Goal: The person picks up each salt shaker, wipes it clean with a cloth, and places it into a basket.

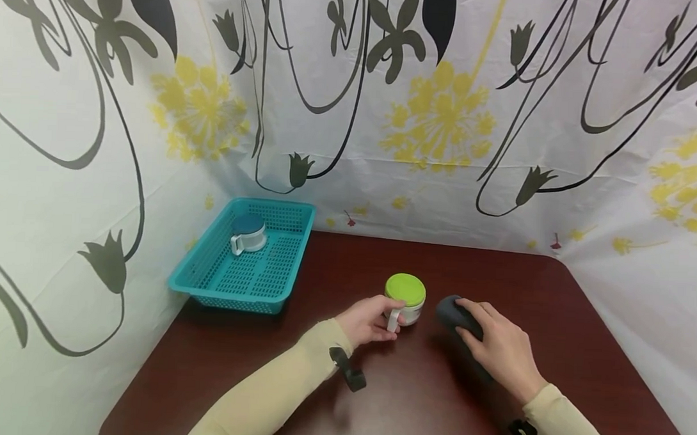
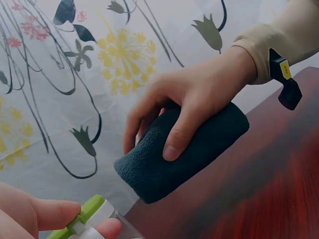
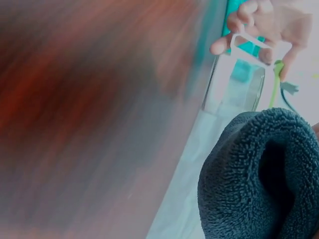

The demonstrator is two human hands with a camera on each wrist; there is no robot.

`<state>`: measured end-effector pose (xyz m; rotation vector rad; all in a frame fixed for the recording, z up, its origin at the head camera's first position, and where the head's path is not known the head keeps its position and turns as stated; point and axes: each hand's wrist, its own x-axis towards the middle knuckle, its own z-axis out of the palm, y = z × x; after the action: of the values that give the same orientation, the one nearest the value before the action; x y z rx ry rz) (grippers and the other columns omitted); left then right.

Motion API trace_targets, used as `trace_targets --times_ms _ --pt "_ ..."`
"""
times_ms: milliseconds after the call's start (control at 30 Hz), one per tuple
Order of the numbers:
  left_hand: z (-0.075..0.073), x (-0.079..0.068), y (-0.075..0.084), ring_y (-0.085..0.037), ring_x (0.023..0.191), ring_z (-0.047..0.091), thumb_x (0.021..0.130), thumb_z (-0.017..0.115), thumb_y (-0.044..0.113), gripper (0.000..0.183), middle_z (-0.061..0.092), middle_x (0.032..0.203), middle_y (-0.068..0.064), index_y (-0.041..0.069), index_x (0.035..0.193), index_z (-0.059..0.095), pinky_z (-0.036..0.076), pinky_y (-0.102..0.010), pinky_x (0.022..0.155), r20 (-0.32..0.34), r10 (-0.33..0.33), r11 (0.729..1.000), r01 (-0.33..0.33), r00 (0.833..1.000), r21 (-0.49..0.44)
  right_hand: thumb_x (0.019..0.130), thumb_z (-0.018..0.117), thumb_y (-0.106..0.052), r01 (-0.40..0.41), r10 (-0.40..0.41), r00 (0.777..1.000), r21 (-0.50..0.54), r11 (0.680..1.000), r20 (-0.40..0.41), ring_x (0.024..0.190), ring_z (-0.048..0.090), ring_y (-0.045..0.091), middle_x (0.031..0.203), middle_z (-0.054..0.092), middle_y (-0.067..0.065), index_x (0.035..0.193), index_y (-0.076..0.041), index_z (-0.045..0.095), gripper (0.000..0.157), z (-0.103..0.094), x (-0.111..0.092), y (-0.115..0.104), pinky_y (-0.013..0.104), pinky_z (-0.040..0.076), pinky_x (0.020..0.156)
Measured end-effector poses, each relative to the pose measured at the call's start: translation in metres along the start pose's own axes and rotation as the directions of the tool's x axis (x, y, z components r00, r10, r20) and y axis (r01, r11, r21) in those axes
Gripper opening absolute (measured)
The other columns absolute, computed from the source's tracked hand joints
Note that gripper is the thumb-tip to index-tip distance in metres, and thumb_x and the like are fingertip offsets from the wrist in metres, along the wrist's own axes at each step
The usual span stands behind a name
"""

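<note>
My left hand (image 1: 372, 321) grips the white handle of a small clear jar (image 1: 414, 314) with a bright green lid (image 1: 405, 288). In the left wrist view, the thumb and a finger show at the green lid's edge (image 2: 92, 209). To the right of the jar, my right hand (image 1: 505, 354) holds a dark blue-grey rolled towel (image 1: 454, 314), with the thumb along one side and the other fingers over it. The right wrist view shows the hollow end of the towel roll (image 3: 234, 169) close up, with the jar (image 3: 239, 89) beyond it.
A turquoise mesh basket (image 1: 292, 254) stands at the back left of the dark red-brown table (image 1: 347, 262). Inside it sits a similar jar (image 1: 254, 241) with a blue lid and white handle. A patterned white curtain (image 1: 340, 127) surrounds the table's back and sides.
</note>
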<state>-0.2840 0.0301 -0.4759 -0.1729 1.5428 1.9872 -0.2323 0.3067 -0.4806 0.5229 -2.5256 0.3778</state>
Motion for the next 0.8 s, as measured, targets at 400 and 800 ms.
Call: trace_targets --times_ms 400,800 --pt "-0.016 -0.016 0.005 -0.028 0.074 0.061 0.092 0.072 0.026 0.033 0.066 0.087 -0.014 -0.001 0.109 0.066 0.057 -0.038 0.076 -0.009 0.053 0.998 -0.054 0.999 -0.029 0.079 0.086 -0.025 0.118 -0.117 0.993 0.048 0.992 -0.034 0.088 0.068 0.015 0.118 0.063 -0.007 0.134 -0.023 0.064 0.06 0.014 0.025 -0.032 0.039 0.056 0.06" --pt "-0.02 -0.022 0.005 -0.024 0.073 0.061 0.092 0.071 0.031 0.035 0.066 0.087 -0.013 -0.001 0.106 0.071 0.058 -0.038 0.08 -0.003 0.092 0.996 -0.092 0.996 -0.01 0.08 0.085 -0.022 0.192 -0.19 0.98 0.036 0.981 -0.055 0.087 0.066 0.016 0.117 0.061 -0.003 0.133 -0.03 0.066 0.057 0.017 0.035 -0.051 0.036 0.055 0.058"
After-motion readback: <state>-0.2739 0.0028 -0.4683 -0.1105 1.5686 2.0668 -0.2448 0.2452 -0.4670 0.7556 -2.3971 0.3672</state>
